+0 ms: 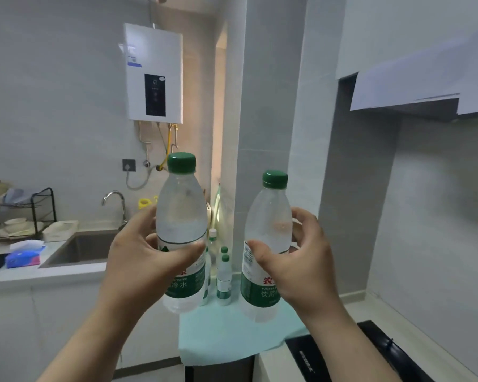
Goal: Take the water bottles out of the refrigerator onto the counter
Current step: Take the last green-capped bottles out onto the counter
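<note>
You hold two water bottles up in front of you, one in each hand, both upright and both clear of the counter below. Your left hand (146, 255) is wrapped around the left bottle (181, 216) at its middle, thumb across the front just above the green label and fingers curled behind, so the grip is closed firmly on it. Your right hand (295, 260) has the right bottle (268, 224) in a looser-looking clasp: the thumb presses the front near the top edge of the label while the fingers reach round the far side, some of them spread and only lightly bent. Both bottles are clear plastic with dark green caps and green labels printed with white characters, and the left one sits slightly higher than the right. Between and behind them, several smaller bottles (223, 277) with green caps stand on a pale teal mat (221, 329) that covers the counter corner against the tiled pillar. Just right of the mat lies a black cooktop (342, 357), under a white range hood (414, 86). To your left the counter runs on to a steel sink (83, 246) with a curved faucet (115, 198), a blue tissue pack (24, 256) near its edge, and a black dish rack (20, 216) holding pale bowls. A white water heater (153, 73) hangs on the wall above, with pipes and a yellow hose beneath it.
</note>
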`<state>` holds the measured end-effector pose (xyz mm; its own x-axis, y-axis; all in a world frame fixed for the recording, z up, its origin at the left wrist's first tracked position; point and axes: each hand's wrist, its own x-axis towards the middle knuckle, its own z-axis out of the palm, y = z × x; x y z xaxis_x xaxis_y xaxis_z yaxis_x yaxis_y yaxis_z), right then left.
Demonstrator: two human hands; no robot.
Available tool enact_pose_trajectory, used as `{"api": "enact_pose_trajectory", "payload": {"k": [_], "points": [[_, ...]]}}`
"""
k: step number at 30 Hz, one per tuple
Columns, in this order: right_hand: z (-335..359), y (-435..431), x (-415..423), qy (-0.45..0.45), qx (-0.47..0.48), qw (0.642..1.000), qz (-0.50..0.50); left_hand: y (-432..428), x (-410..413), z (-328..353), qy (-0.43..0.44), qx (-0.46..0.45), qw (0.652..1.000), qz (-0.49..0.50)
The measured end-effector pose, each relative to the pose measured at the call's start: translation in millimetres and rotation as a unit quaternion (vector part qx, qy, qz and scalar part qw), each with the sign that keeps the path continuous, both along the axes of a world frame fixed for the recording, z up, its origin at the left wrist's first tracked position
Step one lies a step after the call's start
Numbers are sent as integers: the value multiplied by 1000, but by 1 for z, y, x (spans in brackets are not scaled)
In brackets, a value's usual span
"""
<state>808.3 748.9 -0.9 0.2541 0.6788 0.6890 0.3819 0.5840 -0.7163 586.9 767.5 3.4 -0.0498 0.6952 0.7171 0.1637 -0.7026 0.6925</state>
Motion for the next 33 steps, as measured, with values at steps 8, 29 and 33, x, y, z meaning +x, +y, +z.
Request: {"api": "enact_pose_trajectory", "payload": {"k": [8, 29, 33], "points": [[-74, 147, 18, -1, -81, 996, -32, 161, 27, -76, -6, -76, 997, -10], [-362, 439, 15, -61, -367, 928, -23, 441, 51, -374, 70, -352, 930, 77], [-375, 448, 15, -61, -360, 931, -24, 448, 51, -390, 81, -372, 920, 93]]}}
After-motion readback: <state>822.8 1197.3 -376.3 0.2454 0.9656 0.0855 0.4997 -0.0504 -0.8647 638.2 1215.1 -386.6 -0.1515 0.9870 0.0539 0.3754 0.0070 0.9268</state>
